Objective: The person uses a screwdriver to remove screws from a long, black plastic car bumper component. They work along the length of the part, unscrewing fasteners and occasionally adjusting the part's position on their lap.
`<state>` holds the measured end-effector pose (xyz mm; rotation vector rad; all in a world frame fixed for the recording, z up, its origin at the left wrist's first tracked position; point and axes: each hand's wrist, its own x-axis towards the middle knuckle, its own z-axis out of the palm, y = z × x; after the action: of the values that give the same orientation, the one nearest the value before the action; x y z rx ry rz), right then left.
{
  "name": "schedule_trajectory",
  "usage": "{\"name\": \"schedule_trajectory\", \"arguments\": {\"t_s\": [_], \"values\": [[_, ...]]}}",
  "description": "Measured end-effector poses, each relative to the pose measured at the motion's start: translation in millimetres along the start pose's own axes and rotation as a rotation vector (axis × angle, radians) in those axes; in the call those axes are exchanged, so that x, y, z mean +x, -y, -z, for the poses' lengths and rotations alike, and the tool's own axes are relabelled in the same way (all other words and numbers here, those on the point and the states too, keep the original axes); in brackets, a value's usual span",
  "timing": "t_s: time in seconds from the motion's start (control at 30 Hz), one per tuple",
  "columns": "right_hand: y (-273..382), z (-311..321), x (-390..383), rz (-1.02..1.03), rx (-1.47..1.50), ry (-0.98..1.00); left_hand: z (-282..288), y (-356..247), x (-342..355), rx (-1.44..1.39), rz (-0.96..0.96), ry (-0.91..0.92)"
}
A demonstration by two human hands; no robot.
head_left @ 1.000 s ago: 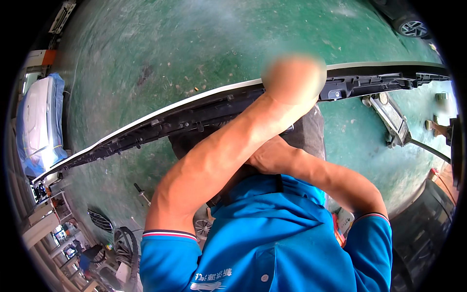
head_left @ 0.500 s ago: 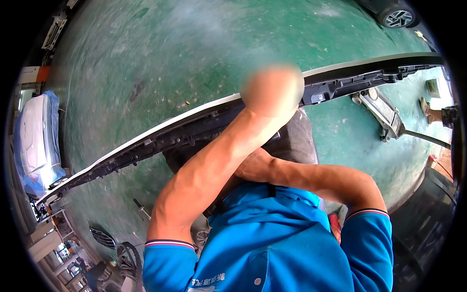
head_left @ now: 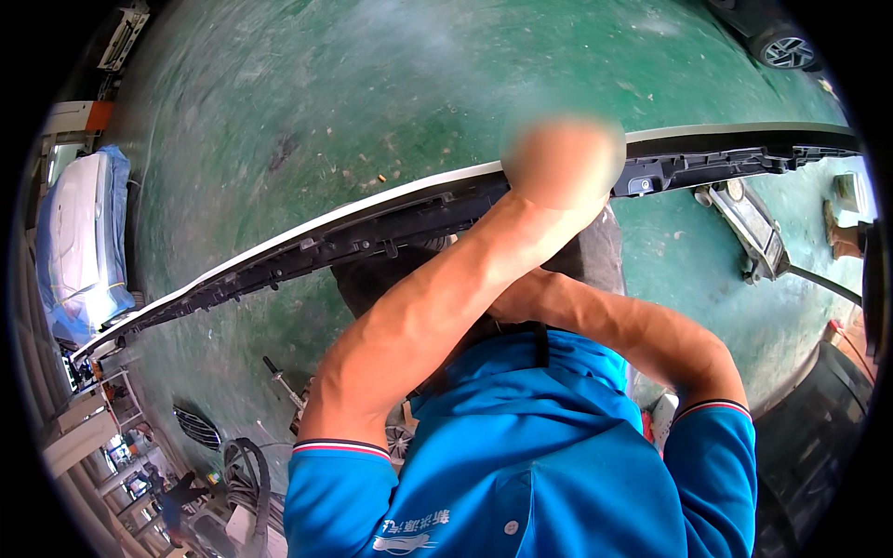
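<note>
Green workshop floor (head_left: 307, 84), scuffed and pale-flecked. Trim strip (head_left: 372, 232), one: long, black with a white edge, slanting across the view ahead of the body, from lower left to upper right. Bare forearms, two, crossed. Left: stretched diagonally up and rightward, uppermost; left hand (head_left: 563, 163) over the strip, blurred, so whether its fingers are spread or closed cannot be told. Right: elbow bent outward, forearm angled inward; right hand (head_left: 523, 296) near the waist, partly beneath the left forearm, fingers hidden, grip likewise indeterminable. Blue shirt (head_left: 595, 446), one, short-sleeved. Floor jack (head_left: 744, 223), one, right, on the strip's near side. Car wheel (head_left: 788, 52), one, upper right. White body part (head_left: 76, 228), one, far left, in blue film. Dark grille (head_left: 197, 428), one, lower left.
</note>
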<state>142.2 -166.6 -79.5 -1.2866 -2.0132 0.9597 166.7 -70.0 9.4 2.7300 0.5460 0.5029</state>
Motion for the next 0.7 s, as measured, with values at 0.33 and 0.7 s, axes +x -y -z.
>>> {"name": "schedule_trajectory", "arguments": {"t_s": [0.33, 0.7], "values": [[-26, -34, -9, 0.119, -0.243, -0.122, 9, -3, -1, -0.05, 0.009, 0.062], [-20, -53, -7, 0.159, -0.687, -0.195, -1, -5, 1, 0.086, 0.117, 0.154]]}}
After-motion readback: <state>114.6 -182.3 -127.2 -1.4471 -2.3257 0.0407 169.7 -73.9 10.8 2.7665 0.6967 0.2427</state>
